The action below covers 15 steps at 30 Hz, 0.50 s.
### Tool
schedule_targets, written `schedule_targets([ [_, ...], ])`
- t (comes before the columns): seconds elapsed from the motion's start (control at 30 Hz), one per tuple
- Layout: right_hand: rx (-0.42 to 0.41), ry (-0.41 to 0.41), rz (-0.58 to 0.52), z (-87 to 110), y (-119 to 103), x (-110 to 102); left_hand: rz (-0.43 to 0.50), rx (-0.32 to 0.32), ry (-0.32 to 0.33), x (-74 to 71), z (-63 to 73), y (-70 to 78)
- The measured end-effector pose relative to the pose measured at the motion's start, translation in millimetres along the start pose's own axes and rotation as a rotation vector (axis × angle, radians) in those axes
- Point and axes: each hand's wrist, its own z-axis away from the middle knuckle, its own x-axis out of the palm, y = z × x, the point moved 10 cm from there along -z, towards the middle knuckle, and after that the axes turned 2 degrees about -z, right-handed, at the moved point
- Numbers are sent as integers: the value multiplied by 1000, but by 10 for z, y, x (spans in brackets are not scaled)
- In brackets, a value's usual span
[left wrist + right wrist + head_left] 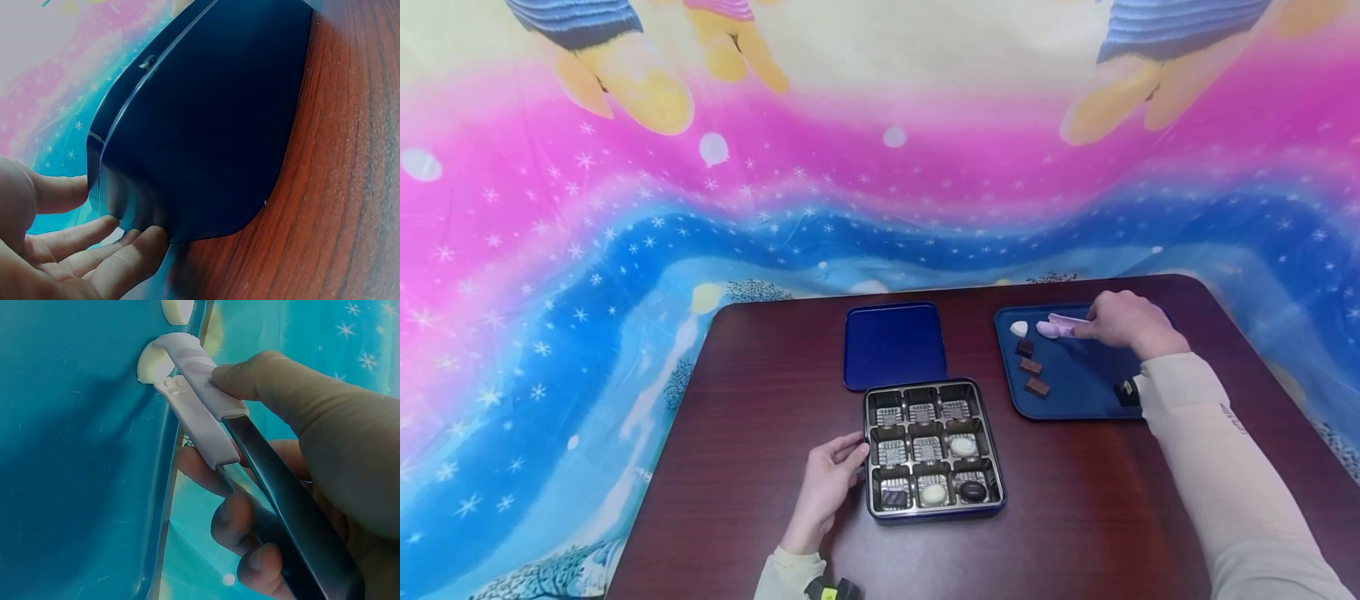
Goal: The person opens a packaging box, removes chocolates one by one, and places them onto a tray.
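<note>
My right hand grips tongs with pale pink paw-shaped tips, low over the blue tray. At those tips in the right wrist view is a white chocolate; whether they pinch it firmly is unclear. Another white chocolate, a dark one and two brown ones lie along the tray's left side. My left hand touches the left side of the dark blue chocolate box, thumb near the rim and fingertips against the wall.
The box insert has several compartments; its front row holds a dark square, a white oval and a dark oval. A white piece sits in the middle row, right. Behind the box lies a blue lid.
</note>
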Motion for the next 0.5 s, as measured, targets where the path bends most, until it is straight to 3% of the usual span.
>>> schedule_targets([
  [0.5, -23, 48, -23, 57, -48, -113, -2, -11, 1, 0, -8, -19],
])
